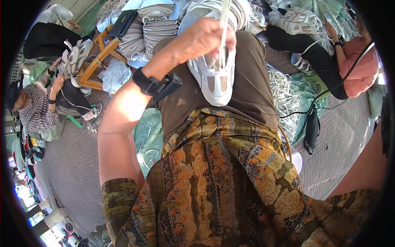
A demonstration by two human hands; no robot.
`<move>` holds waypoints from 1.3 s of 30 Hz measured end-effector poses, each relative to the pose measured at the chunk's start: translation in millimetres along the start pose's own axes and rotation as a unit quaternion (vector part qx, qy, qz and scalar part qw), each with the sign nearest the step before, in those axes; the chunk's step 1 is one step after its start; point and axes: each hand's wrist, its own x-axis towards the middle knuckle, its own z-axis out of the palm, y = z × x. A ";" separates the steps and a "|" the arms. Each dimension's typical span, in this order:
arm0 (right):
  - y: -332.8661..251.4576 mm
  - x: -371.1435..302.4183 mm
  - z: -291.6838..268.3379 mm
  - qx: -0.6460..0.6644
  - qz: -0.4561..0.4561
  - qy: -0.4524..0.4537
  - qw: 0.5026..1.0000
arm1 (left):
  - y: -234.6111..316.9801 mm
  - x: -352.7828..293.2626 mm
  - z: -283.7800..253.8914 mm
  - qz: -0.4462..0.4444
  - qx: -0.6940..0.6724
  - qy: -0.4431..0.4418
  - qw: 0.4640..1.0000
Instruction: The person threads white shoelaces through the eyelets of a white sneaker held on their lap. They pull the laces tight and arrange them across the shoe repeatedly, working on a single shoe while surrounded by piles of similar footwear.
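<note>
A white and beige sneaker (217, 87) rests on my lap, toe toward me, between my brown-trousered thighs. From its lacing area a pale flat shoelace (224, 20) runs up past the top edge of the view. My left hand (210, 38) is over the shoe's opening, fingers curled in and closed around the lace; they are slightly blurred. A dark band with a small black device (158, 85) sits on my left wrist. Only part of my right arm (362, 173) shows at the right edge, and its hand is out of view.
Stacked shoe pieces (160, 35) and more sneakers lie beyond my knees. A wooden stool frame (96, 61) stands left of them, beside a clear plastic bag (115, 76). Heaped white laces (284, 99) lie to the right on green sheeting. People (37, 103) sit with shoes on both sides.
</note>
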 end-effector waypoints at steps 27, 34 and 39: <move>-145.1 -25.4 160.6 -0.046 -0.371 -0.022 0.927 | -159.4 -258.5 -140.8 -0.267 0.370 0.328 0.827; -259.6 -108.4 195.5 -0.052 -0.631 0.102 0.767 | -66.1 -123.9 -11.7 -0.003 0.407 0.242 0.881; -259.2 -89.9 219.2 -0.136 -0.608 0.083 0.778 | -76.6 -100.5 4.1 0.014 0.446 0.155 0.882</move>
